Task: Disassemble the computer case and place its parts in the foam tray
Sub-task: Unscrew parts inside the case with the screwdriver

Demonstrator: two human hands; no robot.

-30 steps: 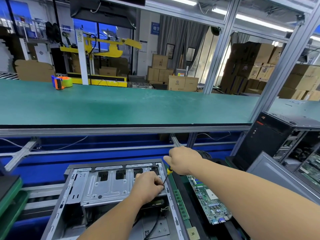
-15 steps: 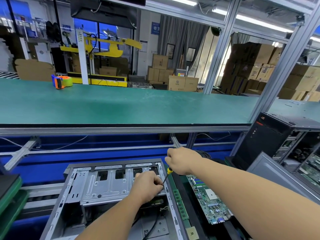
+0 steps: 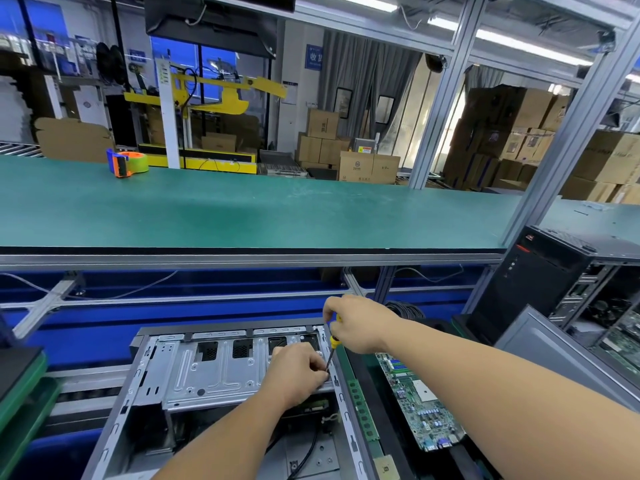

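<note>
Table with a green mat is stretching across the whole width of the view, carried on an aluminium frame, and a tape dispenser in orange, blue and green is sitting far back on its left part. Below and in front of it, the computer case is lying on its side with the open face up, showing its grey metal drive cage and some black cables inside. An upright black tower is standing at the right edge, with a grey side panel leaning just before it. Between that panel and the open case, a black foam tray is holding a green motherboard, and a green memory stick is lying along the tray's left edge, just beside the case wall. Over the case's far right corner both hands are working. The right hand is curling around the yellow and black handle of a screwdriver, whose dark shaft is slanting down and left towards the case's right rim. The left hand is resting on the drive cage with its fingers bent, their tips closing around the lower end of the shaft; the exact point where the tip is meeting the metal is hidden behind those fingers.
</note>
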